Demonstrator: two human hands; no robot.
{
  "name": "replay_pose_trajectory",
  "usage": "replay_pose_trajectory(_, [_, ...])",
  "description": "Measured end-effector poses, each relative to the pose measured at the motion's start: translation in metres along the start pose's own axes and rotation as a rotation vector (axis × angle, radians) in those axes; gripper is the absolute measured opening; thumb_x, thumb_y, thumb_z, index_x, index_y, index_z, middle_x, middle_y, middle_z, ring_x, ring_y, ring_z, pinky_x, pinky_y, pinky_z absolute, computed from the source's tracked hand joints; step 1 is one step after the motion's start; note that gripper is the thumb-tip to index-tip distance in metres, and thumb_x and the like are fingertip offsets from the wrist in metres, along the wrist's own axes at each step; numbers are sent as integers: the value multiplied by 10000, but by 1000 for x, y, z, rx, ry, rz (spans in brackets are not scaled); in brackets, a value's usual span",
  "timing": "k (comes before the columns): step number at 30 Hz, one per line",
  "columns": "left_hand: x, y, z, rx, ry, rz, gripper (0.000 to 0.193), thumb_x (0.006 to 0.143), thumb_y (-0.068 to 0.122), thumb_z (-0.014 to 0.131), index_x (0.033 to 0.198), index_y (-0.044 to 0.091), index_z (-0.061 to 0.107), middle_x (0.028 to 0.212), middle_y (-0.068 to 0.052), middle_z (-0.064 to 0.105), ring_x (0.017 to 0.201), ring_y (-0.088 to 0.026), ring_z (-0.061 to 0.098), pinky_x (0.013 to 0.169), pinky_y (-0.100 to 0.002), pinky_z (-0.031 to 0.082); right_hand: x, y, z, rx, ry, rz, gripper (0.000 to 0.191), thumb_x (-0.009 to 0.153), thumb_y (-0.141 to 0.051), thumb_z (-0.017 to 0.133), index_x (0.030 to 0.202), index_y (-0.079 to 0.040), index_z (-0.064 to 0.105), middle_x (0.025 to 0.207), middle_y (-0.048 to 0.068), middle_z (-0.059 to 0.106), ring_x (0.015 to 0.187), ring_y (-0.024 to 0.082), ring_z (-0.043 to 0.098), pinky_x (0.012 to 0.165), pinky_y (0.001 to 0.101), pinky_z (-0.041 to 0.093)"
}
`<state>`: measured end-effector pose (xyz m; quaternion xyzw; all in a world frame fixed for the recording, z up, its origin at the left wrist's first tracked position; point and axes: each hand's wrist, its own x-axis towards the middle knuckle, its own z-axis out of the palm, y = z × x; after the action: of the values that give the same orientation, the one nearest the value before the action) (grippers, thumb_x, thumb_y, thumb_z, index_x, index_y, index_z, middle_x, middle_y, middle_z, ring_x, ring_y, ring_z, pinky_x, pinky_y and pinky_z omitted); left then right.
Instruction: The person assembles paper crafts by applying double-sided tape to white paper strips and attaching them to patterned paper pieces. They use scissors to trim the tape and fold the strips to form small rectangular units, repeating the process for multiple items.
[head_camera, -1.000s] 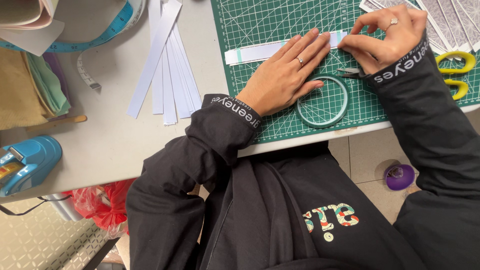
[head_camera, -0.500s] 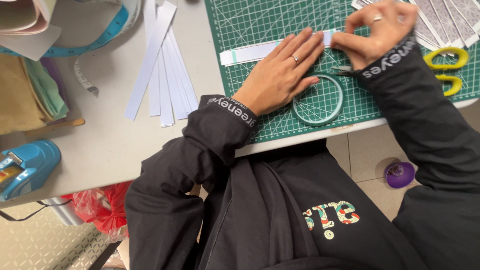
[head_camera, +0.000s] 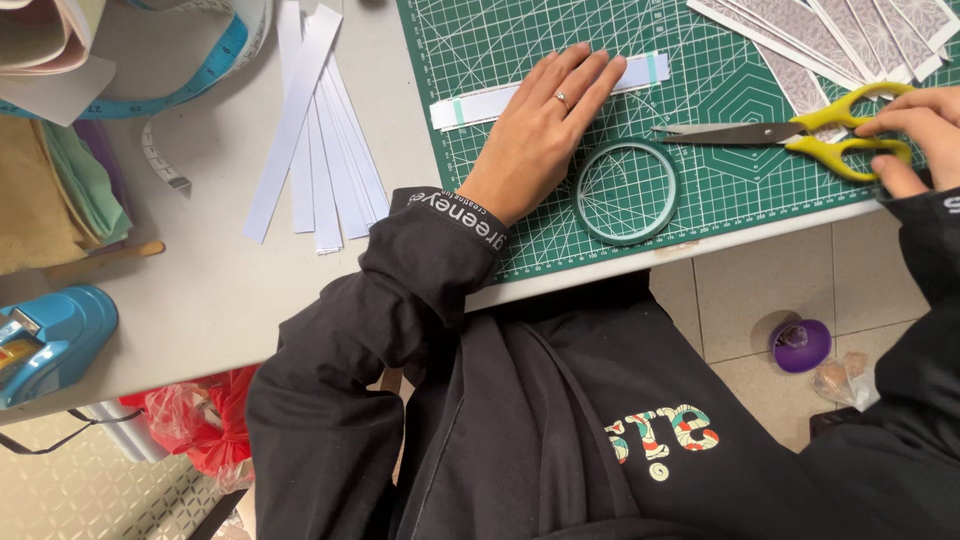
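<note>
My left hand (head_camera: 540, 135) lies flat, fingers together, on a white paper strip (head_camera: 480, 105) with pale green tape marks near its ends. The strip rests on a green cutting mat (head_camera: 480, 40). A thin teal tape ring (head_camera: 580, 195) lies on the mat just right of that wrist. My right hand (head_camera: 915, 125) is at the frame's right edge, fingers and thumb closed around the yellow handles of the scissors (head_camera: 740, 133). Their blades lie shut on the mat and point left toward the strip.
Several plain white paper strips (head_camera: 320, 150) fan out left of the mat. Patterned strips (head_camera: 840, 30) lie at the mat's top right. A blue tape measure (head_camera: 200, 75), folded fabric (head_camera: 50, 190) and a blue dispenser (head_camera: 50, 340) sit on the left. The table edge runs under my forearms.
My right hand left the strip's right end and moved right to grip the scissors. My left hand stayed flat on the strip.
</note>
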<state>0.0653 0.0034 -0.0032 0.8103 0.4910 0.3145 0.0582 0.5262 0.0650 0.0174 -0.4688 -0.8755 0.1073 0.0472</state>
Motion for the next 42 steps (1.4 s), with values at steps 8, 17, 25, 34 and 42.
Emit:
replay_pose_trajectory(8, [8, 5, 1, -140, 76, -82, 727, 810, -196, 579, 1486, 51, 483, 1432, -111, 555, 1368, -343, 508, 1219, -436, 425, 24, -40, -20, -90, 67, -91, 425, 831, 59, 804, 1230, 3, 668, 1195, 178, 653, 1147, 320, 584, 1040, 405, 500])
replay_pose_trajectory(17, [12, 4, -2, -260, 135, -34, 574, 825, -201, 573, 1351, 25, 520, 1367, -109, 547, 1269, -329, 547, 1148, -425, 468, 45, -29, -39, -56, -134, -94, 493, 869, -12, 709, 1319, 123, 559, 1197, 306, 622, 1021, 362, 675, 904, 416, 567])
replay_pose_trajectory(25, [17, 3, -5, -371, 157, -26, 401, 893, -193, 572, 1230, 21, 538, 1286, -77, 557, 1224, -286, 577, 1096, -380, 511, 70, 1, -45, 503, -401, 86, 347, 935, -123, 657, 1228, 29, 547, 1176, 193, 688, 871, 237, 766, 851, 336, 619])
replay_pose_trajectory(34, [17, 3, -3, -412, 168, -35, 432, 859, -208, 583, 1216, 32, 552, 1295, -77, 541, 1231, -297, 579, 1089, -383, 525, 103, -8, -47, 349, -525, -35, 337, 887, -126, 773, 1154, 21, 631, 853, 139, 758, 748, 195, 826, 787, 306, 637])
replay_pose_trajectory(42, [16, 1, 2, -351, 156, 1, 446, 821, -213, 594, 1211, 2, 610, 1284, -85, 537, 1217, -309, 581, 1228, -471, 422, 112, -11, -44, 327, -477, 22, 241, 926, -109, 719, 1102, 21, 619, 861, 192, 783, 812, 236, 794, 817, 332, 636])
